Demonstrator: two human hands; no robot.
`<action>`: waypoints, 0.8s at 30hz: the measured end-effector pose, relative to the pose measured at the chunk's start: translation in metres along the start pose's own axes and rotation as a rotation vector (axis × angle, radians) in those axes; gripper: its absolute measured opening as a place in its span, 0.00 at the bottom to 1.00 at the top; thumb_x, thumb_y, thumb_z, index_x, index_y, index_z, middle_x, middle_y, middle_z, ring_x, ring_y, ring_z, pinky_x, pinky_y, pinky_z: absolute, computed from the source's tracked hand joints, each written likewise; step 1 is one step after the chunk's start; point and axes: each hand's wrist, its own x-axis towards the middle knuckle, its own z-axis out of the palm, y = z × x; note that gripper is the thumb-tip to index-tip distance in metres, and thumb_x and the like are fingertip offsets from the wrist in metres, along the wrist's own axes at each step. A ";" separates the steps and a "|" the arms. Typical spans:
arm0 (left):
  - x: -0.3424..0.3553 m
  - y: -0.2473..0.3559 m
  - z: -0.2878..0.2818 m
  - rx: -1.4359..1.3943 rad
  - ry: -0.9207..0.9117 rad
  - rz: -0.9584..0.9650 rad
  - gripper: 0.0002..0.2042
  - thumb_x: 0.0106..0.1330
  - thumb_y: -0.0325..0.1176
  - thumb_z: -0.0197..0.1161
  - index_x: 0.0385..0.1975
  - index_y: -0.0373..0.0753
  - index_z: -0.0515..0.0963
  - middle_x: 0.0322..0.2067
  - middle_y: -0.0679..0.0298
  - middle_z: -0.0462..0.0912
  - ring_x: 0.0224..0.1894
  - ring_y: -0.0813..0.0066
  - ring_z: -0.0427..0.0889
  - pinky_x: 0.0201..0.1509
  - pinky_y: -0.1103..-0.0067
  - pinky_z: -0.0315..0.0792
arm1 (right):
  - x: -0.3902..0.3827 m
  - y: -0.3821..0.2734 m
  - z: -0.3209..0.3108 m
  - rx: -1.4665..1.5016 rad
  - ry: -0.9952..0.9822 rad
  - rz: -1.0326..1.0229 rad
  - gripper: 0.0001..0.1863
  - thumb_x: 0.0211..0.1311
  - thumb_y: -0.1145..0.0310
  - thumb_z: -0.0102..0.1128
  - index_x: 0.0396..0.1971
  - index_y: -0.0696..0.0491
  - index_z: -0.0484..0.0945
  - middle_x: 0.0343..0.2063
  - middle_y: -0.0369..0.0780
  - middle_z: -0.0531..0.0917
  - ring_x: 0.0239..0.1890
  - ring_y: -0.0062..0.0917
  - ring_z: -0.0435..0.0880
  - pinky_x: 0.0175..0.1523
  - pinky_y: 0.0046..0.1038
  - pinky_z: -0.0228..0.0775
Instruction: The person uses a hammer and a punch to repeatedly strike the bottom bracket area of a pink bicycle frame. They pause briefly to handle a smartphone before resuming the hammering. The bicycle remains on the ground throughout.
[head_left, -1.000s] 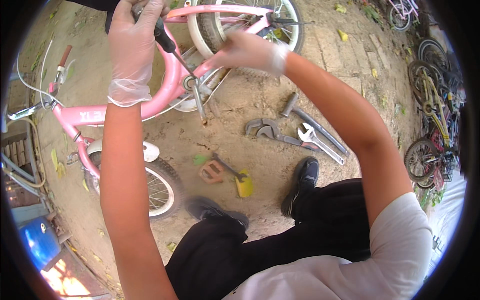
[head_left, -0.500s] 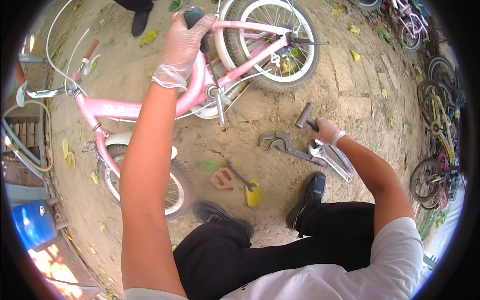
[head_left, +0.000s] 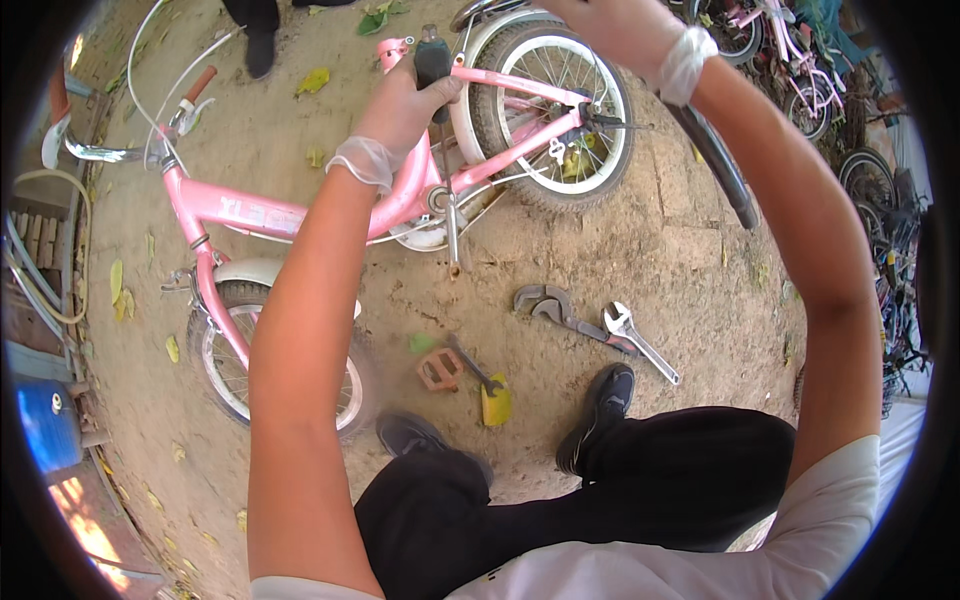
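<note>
Centrally, note the pink bicycle [head_left: 250,212], laid on its side on the earthen ground [head_left: 720,300], with a metal crank [head_left: 453,240] pointing toward the wearer. Observe the left hand [head_left: 393,110], thinly gloved, over the bicycle's frame, with thumb and fingers wrapped firmly around the dark handle of a screwdriver [head_left: 432,62]; follow the shaft down toward the bicycle's crank hub, contact at the tip being too small to confirm. Compare the right hand [head_left: 635,40], likewise gloved, raised over the bicycle's rear wheel and cut off by the upper edge; cannot tell how far open, nor what is gripped. Trace a long dark handle [head_left: 722,172] slanting from beneath the right wrist, beside the bicycle's rear wheel. On the bicycle's near side, below the crank, find an orange pedal [head_left: 437,370] next to an open-ended spanner [head_left: 475,366]. Farther right of the bicycle's crank, find a hook-shaped wrench [head_left: 570,320] just beside a silver adjustable wrench [head_left: 648,346]. Beyond the bicycle's handlebar, toward the wearer, locate a blue barrel [head_left: 45,430].
</note>
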 end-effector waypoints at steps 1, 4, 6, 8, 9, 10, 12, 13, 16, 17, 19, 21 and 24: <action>0.002 -0.001 -0.002 0.050 -0.008 -0.006 0.15 0.68 0.40 0.64 0.39 0.32 0.79 0.33 0.63 0.84 0.36 0.76 0.80 0.44 0.78 0.73 | 0.005 -0.002 -0.009 -0.016 -0.206 0.269 0.29 0.67 0.63 0.55 0.65 0.57 0.66 0.40 0.56 0.82 0.41 0.43 0.84 0.48 0.35 0.74; 0.005 -0.004 -0.004 0.088 -0.032 -0.044 0.15 0.68 0.41 0.63 0.38 0.32 0.79 0.32 0.63 0.84 0.34 0.75 0.80 0.42 0.77 0.73 | 0.026 -0.008 -0.011 -0.203 -0.448 0.193 0.29 0.68 0.61 0.55 0.66 0.56 0.66 0.41 0.57 0.82 0.43 0.44 0.84 0.49 0.36 0.74; 0.008 -0.004 -0.005 0.105 -0.028 0.016 0.15 0.68 0.41 0.63 0.38 0.32 0.79 0.31 0.63 0.84 0.31 0.76 0.80 0.40 0.77 0.73 | 0.033 -0.011 -0.013 -0.141 -0.371 0.127 0.28 0.68 0.61 0.53 0.66 0.56 0.66 0.42 0.57 0.82 0.44 0.45 0.84 0.51 0.37 0.73; 0.009 -0.004 -0.005 0.130 -0.029 0.018 0.15 0.69 0.41 0.63 0.39 0.31 0.79 0.31 0.64 0.83 0.30 0.76 0.79 0.38 0.77 0.73 | 0.036 -0.012 -0.013 -0.140 -0.327 0.195 0.28 0.68 0.61 0.52 0.65 0.56 0.66 0.43 0.57 0.82 0.46 0.45 0.83 0.53 0.38 0.73; 0.010 -0.002 -0.005 0.152 -0.032 -0.011 0.16 0.69 0.41 0.63 0.39 0.31 0.79 0.31 0.64 0.83 0.30 0.76 0.79 0.38 0.77 0.73 | 0.036 -0.011 -0.011 -0.146 -0.312 0.067 0.27 0.68 0.61 0.52 0.65 0.56 0.67 0.44 0.57 0.82 0.46 0.45 0.83 0.53 0.37 0.73; 0.011 -0.001 -0.005 0.186 -0.035 -0.050 0.16 0.69 0.41 0.62 0.39 0.31 0.79 0.31 0.64 0.83 0.29 0.75 0.79 0.38 0.77 0.73 | 0.035 -0.010 -0.012 -0.251 -0.447 0.072 0.27 0.68 0.60 0.52 0.64 0.55 0.68 0.43 0.57 0.82 0.46 0.46 0.83 0.53 0.38 0.73; 0.013 0.002 -0.005 0.155 -0.115 -0.053 0.15 0.69 0.41 0.62 0.39 0.32 0.78 0.32 0.64 0.83 0.32 0.76 0.79 0.40 0.77 0.73 | 0.033 -0.007 -0.012 -0.182 -0.428 0.150 0.28 0.67 0.59 0.53 0.64 0.54 0.68 0.44 0.57 0.82 0.46 0.48 0.83 0.53 0.39 0.72; 0.013 0.003 -0.004 0.141 -0.151 -0.072 0.15 0.69 0.41 0.62 0.40 0.32 0.78 0.33 0.64 0.83 0.33 0.76 0.79 0.41 0.77 0.73 | 0.030 -0.004 -0.013 -0.150 -0.441 0.230 0.28 0.67 0.58 0.53 0.64 0.54 0.68 0.43 0.57 0.82 0.46 0.48 0.83 0.53 0.39 0.72; 0.015 0.006 0.000 0.179 -0.152 -0.087 0.15 0.70 0.41 0.62 0.41 0.32 0.78 0.34 0.64 0.83 0.37 0.76 0.79 0.43 0.77 0.73 | 0.018 -0.002 -0.011 -0.249 -0.360 0.105 0.28 0.67 0.57 0.53 0.64 0.54 0.69 0.40 0.57 0.82 0.45 0.45 0.83 0.53 0.39 0.72; 0.014 0.007 0.003 0.092 -0.211 -0.059 0.15 0.70 0.40 0.61 0.42 0.32 0.77 0.35 0.64 0.83 0.37 0.77 0.79 0.43 0.78 0.73 | 0.018 0.000 -0.019 -0.204 -0.387 0.129 0.27 0.68 0.57 0.53 0.63 0.54 0.69 0.40 0.57 0.82 0.46 0.44 0.83 0.54 0.38 0.72; 0.017 0.008 0.008 0.119 -0.252 -0.082 0.15 0.70 0.40 0.61 0.44 0.33 0.76 0.35 0.64 0.83 0.37 0.77 0.79 0.44 0.78 0.73 | 0.013 0.001 -0.023 -0.152 -0.423 0.246 0.27 0.68 0.57 0.53 0.63 0.54 0.70 0.43 0.56 0.82 0.47 0.43 0.83 0.55 0.37 0.72; 0.018 0.006 0.015 0.106 -0.270 -0.068 0.15 0.69 0.39 0.62 0.45 0.33 0.75 0.35 0.64 0.83 0.37 0.77 0.79 0.43 0.79 0.73 | 0.006 0.003 -0.028 -0.140 -0.445 0.428 0.27 0.68 0.57 0.53 0.63 0.54 0.70 0.46 0.55 0.82 0.49 0.43 0.83 0.56 0.36 0.71; 0.021 0.002 0.028 0.044 -0.270 -0.015 0.15 0.67 0.38 0.62 0.45 0.34 0.73 0.32 0.65 0.80 0.35 0.78 0.77 0.41 0.80 0.72 | -0.012 0.006 -0.032 -0.124 -0.404 0.251 0.26 0.69 0.57 0.53 0.63 0.54 0.70 0.46 0.53 0.83 0.48 0.43 0.83 0.57 0.35 0.71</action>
